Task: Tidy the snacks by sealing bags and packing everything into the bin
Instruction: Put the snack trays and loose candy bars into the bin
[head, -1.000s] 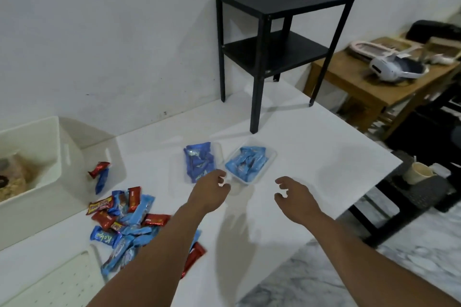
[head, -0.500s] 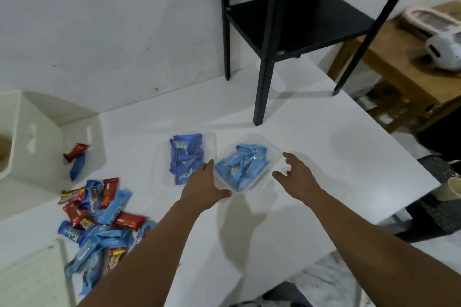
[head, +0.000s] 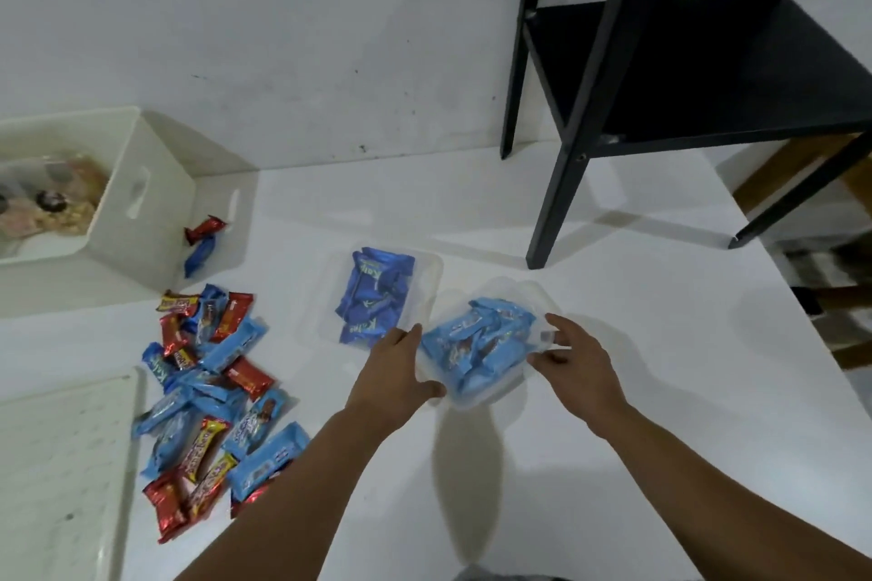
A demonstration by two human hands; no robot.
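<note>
White bin (head: 155, 222) far left against the wall, snacks already inside; a red and a blue candy just beside its right wall. Loose pile of wrapped snacks (head: 212, 396) on the white table (head: 613, 368), front-left, next to a white perforated lid (head: 61, 472). Clear bag of dark-blue packs (head: 375, 293) lies flat mid-table. Left hand (head: 394, 368) clamps the left edge of a clear bag of light-blue packs (head: 481, 344), thumb under the near edge. Right hand (head: 578, 359) pinches its right edge, fingers curled. Black side table (head: 660, 85) stands rear-right.
</note>
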